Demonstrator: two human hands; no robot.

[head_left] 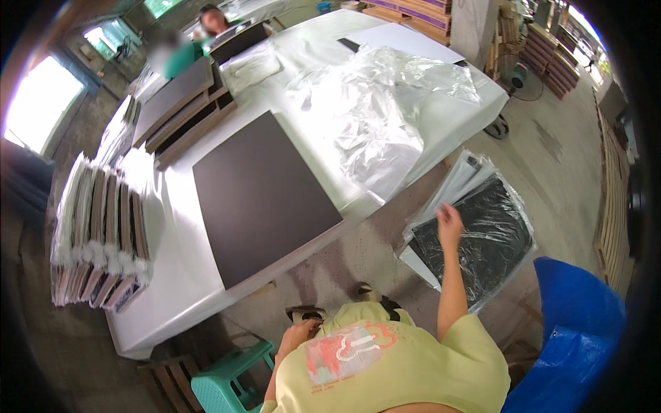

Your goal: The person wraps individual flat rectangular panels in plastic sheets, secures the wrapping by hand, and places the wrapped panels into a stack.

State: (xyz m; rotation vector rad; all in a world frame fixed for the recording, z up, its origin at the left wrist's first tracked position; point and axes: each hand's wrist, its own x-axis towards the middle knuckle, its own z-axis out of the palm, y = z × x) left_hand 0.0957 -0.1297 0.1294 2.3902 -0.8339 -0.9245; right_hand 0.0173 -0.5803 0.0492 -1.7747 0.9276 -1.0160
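My right hand (pixel 449 221) reaches over a stack of dark panels wrapped in clear plastic (pixel 475 241), low beside the table's right side. Its fingers are curled near the stack's far left edge; anything held in them is too small to make out. My left hand (pixel 300 336) is down by my waist, against my clothing, with its fingers mostly hidden. A bare dark panel (pixel 265 196) lies flat on the white-covered table (pixel 186 292) in front of me. Farther right on the table spreads a crumpled sheet of clear plastic film (pixel 375 110).
Upright wrapped panels (pixel 103 220) line the table's left end, near stacked dark boards (pixel 175 110). Two people are at the far left. A green stool (pixel 220 385) stands at lower left, blue sheeting (pixel 578 330) at lower right, and a fan (pixel 518 74) beyond the table.
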